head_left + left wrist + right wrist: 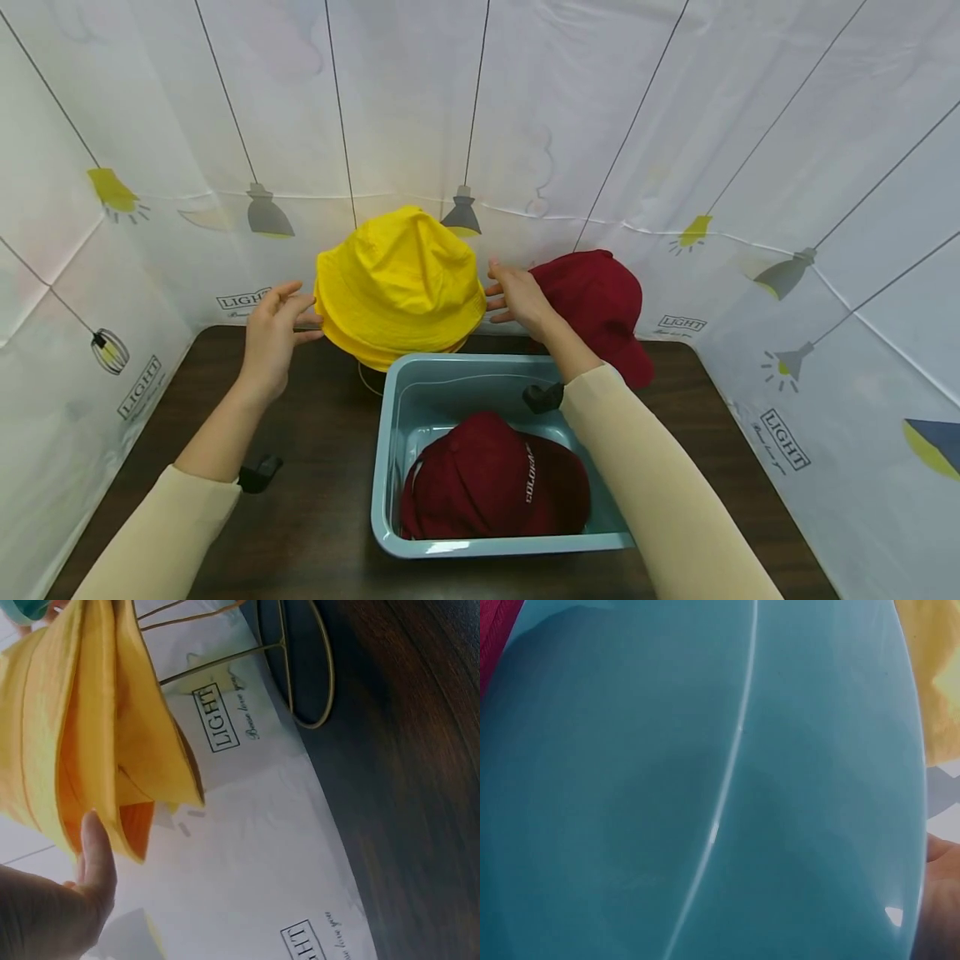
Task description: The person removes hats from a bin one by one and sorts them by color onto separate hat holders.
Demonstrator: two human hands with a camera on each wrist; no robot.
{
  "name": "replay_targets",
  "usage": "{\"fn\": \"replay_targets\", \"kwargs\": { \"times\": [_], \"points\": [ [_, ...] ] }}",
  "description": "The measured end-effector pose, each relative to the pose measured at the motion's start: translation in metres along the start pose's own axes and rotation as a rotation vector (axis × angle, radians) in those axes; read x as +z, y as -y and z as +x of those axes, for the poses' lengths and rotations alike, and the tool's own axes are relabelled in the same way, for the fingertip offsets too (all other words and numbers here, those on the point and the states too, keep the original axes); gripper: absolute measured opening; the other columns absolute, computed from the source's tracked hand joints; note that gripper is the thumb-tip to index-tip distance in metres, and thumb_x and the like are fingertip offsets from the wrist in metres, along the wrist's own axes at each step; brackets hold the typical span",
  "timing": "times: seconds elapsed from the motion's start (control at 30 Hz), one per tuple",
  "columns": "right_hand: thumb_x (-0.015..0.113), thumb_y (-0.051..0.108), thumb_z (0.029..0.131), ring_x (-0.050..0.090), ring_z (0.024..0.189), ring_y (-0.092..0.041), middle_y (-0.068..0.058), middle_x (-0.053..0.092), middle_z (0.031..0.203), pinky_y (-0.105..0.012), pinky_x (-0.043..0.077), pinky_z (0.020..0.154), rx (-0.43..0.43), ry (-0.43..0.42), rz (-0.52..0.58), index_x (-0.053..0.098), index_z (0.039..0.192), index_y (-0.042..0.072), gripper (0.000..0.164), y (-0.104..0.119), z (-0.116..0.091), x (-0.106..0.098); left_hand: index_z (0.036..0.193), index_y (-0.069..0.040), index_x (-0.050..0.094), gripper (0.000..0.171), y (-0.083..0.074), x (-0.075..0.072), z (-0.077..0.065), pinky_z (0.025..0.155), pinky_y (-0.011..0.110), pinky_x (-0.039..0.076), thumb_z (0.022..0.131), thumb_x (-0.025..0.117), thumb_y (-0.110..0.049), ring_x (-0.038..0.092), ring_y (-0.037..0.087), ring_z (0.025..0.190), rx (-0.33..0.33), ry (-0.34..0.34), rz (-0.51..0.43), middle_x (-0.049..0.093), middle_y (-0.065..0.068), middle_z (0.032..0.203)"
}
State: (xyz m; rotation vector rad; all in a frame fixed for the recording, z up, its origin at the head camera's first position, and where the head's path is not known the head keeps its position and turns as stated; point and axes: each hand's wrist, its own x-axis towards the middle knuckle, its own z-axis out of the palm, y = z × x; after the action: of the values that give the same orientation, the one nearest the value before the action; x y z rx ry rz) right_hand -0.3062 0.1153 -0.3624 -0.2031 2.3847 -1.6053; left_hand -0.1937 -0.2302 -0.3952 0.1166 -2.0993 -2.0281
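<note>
A stack of yellow bucket hats [405, 283] sits at the back on a thin brass wire stand [285, 645]. My left hand [273, 337] is at the left edge of the brims, its fingers extended towards them. The left wrist view shows its thumb [96, 855] right at the layered brims, the other fingers mostly hidden. On the opposite side my right hand [521, 300] holds its fingers out, fingertips right by the brim. That hand is largely hidden behind the blue bin [705, 787] in the right wrist view.
The blue bin stands on the dark wooden table [315, 500], in front of the hats, with a maroon cap [480, 475] inside. Another maroon cap [592, 300] is at the back right, beside my right forearm. A white lamp-printed sheet [420, 100] surrounds the table.
</note>
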Motion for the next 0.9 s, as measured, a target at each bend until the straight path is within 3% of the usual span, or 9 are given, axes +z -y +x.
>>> {"fn": "replay_targets", "kwargs": {
  "times": [0.23,0.5,0.73,0.9],
  "points": [
    [0.041,0.052,0.111,0.067,0.113,-0.041,-0.025,0.060,0.132,-0.052,0.059,0.095,0.021,0.008,0.046,0.046,0.152,-0.004,0.070,-0.002,0.001,0.000,0.159,0.004,0.032,0.065,0.003,0.000,0.004,0.082,0.028,0.062,0.109,0.055,-0.032,0.067,0.017,0.090,-0.047,0.073,-0.194,0.057,0.008,0.121],
    [0.051,0.027,0.111,0.067,0.112,-0.039,-0.021,0.062,0.128,-0.044,0.060,0.095,0.014,-0.017,0.084,0.048,0.152,-0.003,0.051,-0.010,0.003,-0.001,0.152,0.003,0.041,0.055,0.005,0.003,0.009,0.083,0.031,0.063,0.109,0.058,-0.027,0.067,0.019,0.086,-0.097,0.128,-0.361,0.054,0.012,0.124],
    [0.056,0.016,0.108,0.066,0.115,-0.039,-0.021,0.060,0.137,-0.045,0.058,0.098,0.026,0.011,0.180,0.047,0.151,-0.005,0.050,-0.014,0.003,-0.001,0.143,-0.006,0.049,0.041,0.004,0.007,0.016,0.078,0.031,0.063,0.107,0.063,-0.018,0.066,0.017,0.083,-0.195,0.098,-0.449,0.054,0.010,0.124],
    [0.060,0.012,0.105,0.066,0.105,-0.030,-0.018,0.058,0.138,-0.040,0.060,0.094,0.065,0.005,0.255,0.051,0.149,-0.001,0.046,-0.016,0.004,0.001,0.148,-0.008,0.046,0.049,0.005,0.006,0.019,0.073,0.030,0.064,0.103,0.065,-0.008,0.067,0.015,0.079,-0.241,0.062,-0.455,0.056,0.006,0.127]
  ]
}}
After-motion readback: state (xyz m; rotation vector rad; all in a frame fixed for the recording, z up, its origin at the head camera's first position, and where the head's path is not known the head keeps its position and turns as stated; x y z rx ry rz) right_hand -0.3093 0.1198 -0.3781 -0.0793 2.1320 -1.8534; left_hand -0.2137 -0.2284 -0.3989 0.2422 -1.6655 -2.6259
